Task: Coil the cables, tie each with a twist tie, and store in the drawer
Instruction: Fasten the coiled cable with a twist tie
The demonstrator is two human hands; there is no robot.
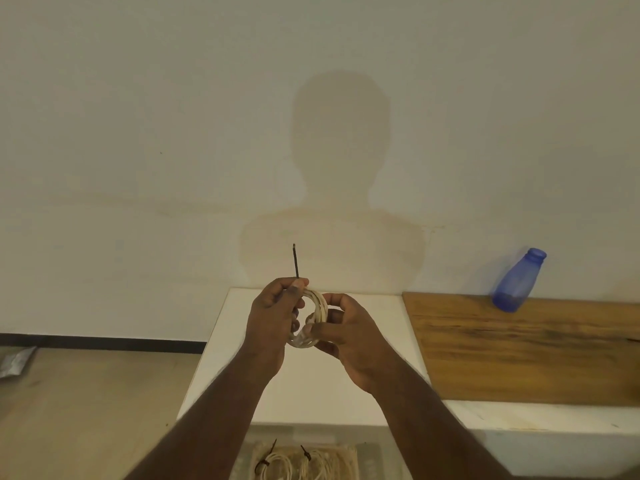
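Head view only. Coiled white cable [313, 320] held up in mid-air above white worktop [377, 308], between both hands. Left hand [273, 317] curled at coil's upper left, thumb and forefinger pinching black twist tie [296, 261], whose free end stands up straight above the grip. Right hand [349, 332] curled round coil's right and lower side, thumb pressed on the bundled turns.

Handling, as judgement: cable light, soft, springy; turns likely to fan out if right grip slackens. Best hold across all turns at one spot, next to where the tie goes. Tie thin and stiff enough to keep its shape, easy to drop; pinch near the coil, not at the tip.

Two more coils [294, 462] at bottom edge, each with a dark tie on it, lying in what looks like the open drawer [349, 457]; cut off by frame, so not certain.

Hidden: lower end of tie behind left fingers; whether it already passes round the coil cannot be told. Cable plugs not discernible. Blue bottle [518, 280] tilted against wall on wooden board [519, 351].
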